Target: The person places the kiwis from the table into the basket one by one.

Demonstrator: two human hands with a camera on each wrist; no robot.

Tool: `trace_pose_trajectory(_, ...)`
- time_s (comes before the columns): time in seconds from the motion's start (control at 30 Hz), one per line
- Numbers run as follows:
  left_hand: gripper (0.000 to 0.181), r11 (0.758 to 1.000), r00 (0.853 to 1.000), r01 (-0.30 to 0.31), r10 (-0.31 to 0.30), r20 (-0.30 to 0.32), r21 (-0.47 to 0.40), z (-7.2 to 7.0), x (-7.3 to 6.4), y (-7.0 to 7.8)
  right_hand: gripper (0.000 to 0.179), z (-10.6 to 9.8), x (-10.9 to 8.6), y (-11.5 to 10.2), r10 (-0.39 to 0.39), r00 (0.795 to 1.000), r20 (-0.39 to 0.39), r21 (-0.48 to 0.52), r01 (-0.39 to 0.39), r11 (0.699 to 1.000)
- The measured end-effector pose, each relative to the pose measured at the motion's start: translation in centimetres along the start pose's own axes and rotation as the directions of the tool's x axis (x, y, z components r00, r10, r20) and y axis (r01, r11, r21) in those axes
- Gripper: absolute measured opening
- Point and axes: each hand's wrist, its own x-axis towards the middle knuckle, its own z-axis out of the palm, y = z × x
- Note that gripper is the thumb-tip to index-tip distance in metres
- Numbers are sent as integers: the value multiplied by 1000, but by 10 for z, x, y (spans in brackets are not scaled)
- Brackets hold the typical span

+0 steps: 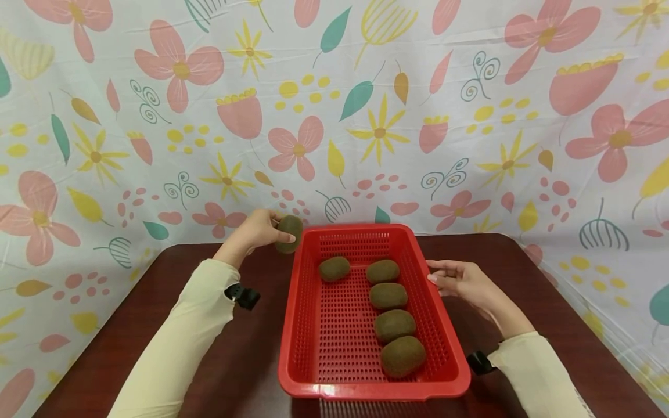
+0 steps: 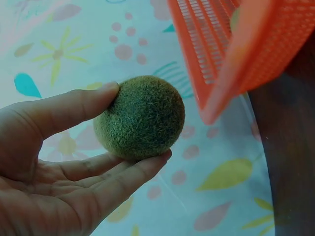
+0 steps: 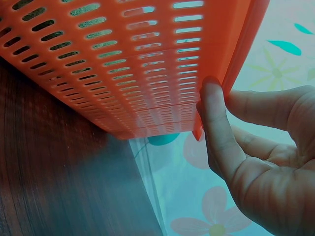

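A brown, fuzzy kiwi (image 1: 288, 234) is held by my left hand (image 1: 261, 228) just outside the basket's far left corner. The left wrist view shows this kiwi (image 2: 142, 118) between the thumb on one side and the fingers on the other. My right hand (image 1: 460, 283) pinches the rim of the red plastic basket (image 1: 443, 325) on its right side. In the right wrist view, a fingertip (image 3: 212, 91) presses the wall beside the rim. Inside the basket, several kiwis line the right side, and a single kiwi (image 1: 334, 269) lies at the far left.
The basket stands on a dark brown table (image 1: 235, 354), close to its far edge. Behind and around the table hangs a white cloth (image 1: 324, 191) printed with flowers and leaves. A black strap device (image 1: 243, 295) sits on the left wrist, another (image 1: 479, 363) on the right.
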Motion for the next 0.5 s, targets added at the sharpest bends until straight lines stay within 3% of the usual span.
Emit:
trace_pose_trajectory(0.3, 46, 998, 997, -44, 41, 57, 44, 15, 12, 37, 58, 0, 1, -1, -3, 1000, 0, 7, 3, 1000)
trace_pose_trajectory(0.5, 35, 995, 991, -73, 65, 114, 69, 31, 25, 52, 57, 0, 1, -1, 5, 1000, -2, 11, -5, 1000)
